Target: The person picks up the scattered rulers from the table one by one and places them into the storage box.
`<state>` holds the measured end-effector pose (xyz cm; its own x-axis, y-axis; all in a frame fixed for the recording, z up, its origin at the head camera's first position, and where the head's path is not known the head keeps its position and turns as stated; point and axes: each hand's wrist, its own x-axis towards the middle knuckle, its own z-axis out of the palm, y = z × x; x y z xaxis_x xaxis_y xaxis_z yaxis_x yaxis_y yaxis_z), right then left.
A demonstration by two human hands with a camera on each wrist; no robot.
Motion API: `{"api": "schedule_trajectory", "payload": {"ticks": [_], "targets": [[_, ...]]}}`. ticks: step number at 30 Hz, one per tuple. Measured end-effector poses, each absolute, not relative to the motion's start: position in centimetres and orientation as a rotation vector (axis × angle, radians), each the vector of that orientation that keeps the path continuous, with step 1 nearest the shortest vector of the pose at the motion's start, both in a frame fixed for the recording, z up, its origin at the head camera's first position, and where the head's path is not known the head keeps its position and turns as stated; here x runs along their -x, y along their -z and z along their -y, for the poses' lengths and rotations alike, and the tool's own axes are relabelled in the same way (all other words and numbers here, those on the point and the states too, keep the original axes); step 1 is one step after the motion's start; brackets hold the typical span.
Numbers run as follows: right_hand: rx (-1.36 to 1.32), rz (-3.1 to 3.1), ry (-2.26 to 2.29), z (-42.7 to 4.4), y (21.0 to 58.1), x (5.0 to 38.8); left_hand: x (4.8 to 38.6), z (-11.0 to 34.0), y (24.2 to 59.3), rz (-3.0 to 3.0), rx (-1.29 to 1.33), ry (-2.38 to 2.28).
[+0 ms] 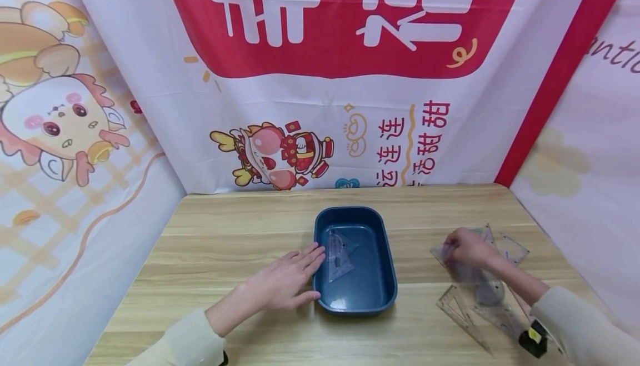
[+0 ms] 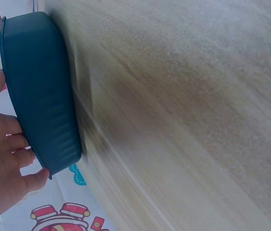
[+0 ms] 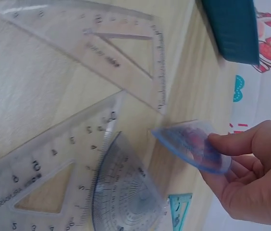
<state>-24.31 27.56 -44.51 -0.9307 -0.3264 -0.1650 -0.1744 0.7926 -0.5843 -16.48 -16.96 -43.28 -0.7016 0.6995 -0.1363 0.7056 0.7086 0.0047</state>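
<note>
My left hand (image 1: 290, 280) lies along the left side of a dark blue tray (image 1: 389, 266), its fingertips on the rim. Inside the tray are clear plastic drawing pieces, among them a set square (image 1: 340, 269). To the right, my right hand (image 1: 470, 248) pinches a clear protractor (image 3: 193, 147) with a bluish curved edge between thumb and fingers, tilted above the table. Around that hand lie a long set square (image 3: 126, 62), a wider set square (image 3: 44, 178), another protractor (image 3: 130, 192) and a small teal-looking set square (image 3: 179, 207).
The wooden table (image 1: 225, 232) meets a printed cloth (image 1: 280, 94) at its back edge, with cloths on both sides too. A black object with a yellow mark (image 1: 534, 337) is at my right wrist.
</note>
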Motion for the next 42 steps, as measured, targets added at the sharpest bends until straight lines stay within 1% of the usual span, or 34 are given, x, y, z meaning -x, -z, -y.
{"api": "schedule_trajectory", "payload": {"ticks": [12, 19, 25, 33, 42], "targets": [[0.232, -2.316, 1.286, -28.0, 42.6, 24.8, 16.4, 17.0, 43.2, -2.793, -1.158, 0.100], [0.153, -2.158, 1.481, -27.2, 41.7, 24.9, 16.5, 17.0, 43.4, -2.792, -1.166, 0.102], [0.121, -2.150, 1.517, -26.2, 41.0, 24.7, 16.4, 17.0, 43.4, -2.796, -1.172, 0.107], [0.155, -2.153, 1.504, -24.8, 40.2, 24.9, 16.3, 16.9, 43.4, -2.795, -1.173, 0.108], [0.024, -1.985, 1.607, -22.4, 39.2, 25.8, 16.4, 16.9, 43.3, -2.788, -1.172, 0.088]]}}
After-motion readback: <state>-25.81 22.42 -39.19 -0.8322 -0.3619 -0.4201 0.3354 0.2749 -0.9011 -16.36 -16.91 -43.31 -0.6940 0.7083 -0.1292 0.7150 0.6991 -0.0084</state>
